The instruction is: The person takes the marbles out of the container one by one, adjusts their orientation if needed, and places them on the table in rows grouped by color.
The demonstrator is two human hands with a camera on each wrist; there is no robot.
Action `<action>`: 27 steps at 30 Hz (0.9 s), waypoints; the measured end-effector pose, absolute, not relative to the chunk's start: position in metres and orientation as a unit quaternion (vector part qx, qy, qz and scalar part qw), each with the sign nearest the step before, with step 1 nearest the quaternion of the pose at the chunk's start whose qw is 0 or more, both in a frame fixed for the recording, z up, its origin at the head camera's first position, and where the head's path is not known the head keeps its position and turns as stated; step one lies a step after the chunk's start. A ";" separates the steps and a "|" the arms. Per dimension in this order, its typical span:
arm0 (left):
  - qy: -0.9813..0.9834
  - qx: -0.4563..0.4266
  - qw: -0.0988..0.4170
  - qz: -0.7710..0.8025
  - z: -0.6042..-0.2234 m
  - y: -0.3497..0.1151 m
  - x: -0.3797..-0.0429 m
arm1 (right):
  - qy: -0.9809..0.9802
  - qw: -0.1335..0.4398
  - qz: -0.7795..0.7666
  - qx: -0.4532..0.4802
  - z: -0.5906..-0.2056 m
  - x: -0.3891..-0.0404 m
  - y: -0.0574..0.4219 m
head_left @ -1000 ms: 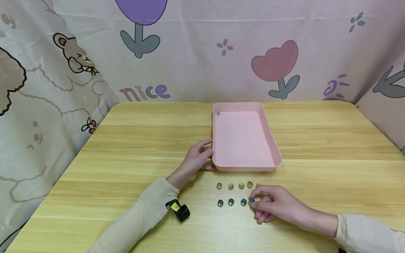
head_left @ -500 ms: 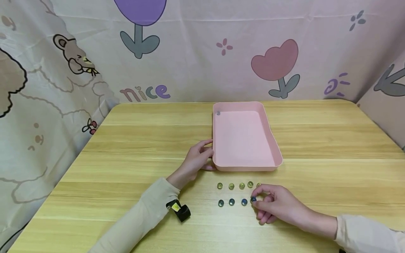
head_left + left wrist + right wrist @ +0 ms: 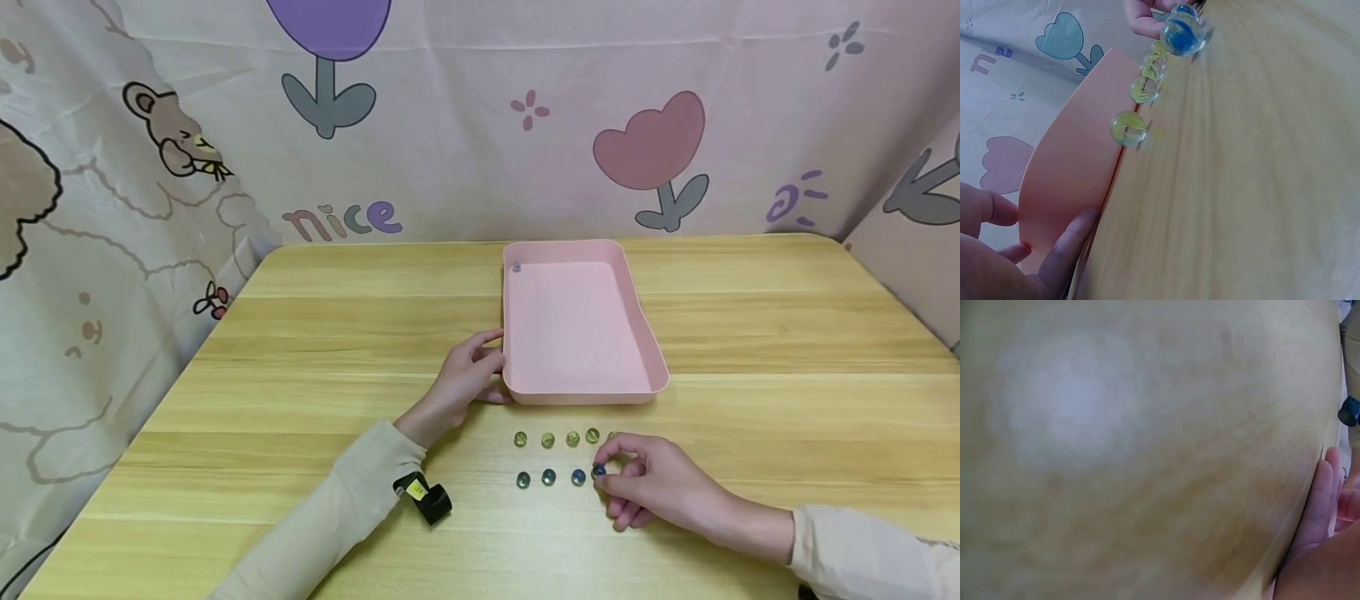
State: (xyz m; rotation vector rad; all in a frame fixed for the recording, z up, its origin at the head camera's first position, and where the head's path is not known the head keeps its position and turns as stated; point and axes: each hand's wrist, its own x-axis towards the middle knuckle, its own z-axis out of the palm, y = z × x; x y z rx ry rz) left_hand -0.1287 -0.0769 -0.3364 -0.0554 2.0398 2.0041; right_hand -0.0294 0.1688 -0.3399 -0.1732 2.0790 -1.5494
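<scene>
My left hand [image 3: 468, 375] rests its fingers against the outer left wall of a pink tray [image 3: 570, 398]; in the left wrist view its fingers [image 3: 1069, 244] touch that wall without wrapping round it. Between thumb and index finger, my right hand [image 3: 660, 483] pinches a blue marble [image 3: 599, 471], at the right end of a row of blue marbles [image 3: 578, 477]. Behind them runs a row of several yellow marbles [image 3: 548, 440], the rightmost partly hidden by my right hand. In the right wrist view the held marble is out of sight.
One small clear marble [image 3: 517, 267] lies in the tray's far left corner. A black wrist camera [image 3: 432, 504] hangs beside the left sleeve. A printed curtain [image 3: 465, 167] stands behind the wooden table [image 3: 337, 333].
My right hand has shifted the pinched blue marble very slightly right and away from me. My left hand stays against the tray, and the other marbles keep their places.
</scene>
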 end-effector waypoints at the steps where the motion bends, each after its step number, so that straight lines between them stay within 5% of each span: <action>1: 0.706 -0.019 0.140 0.694 -0.336 -0.077 -0.129 | 0.771 0.268 -0.574 -0.064 -0.340 -0.029 0.169; 27: 0.706 -0.022 0.137 0.695 -0.338 -0.077 -0.129 | 0.770 0.277 -0.571 -0.073 -0.338 -0.024 0.182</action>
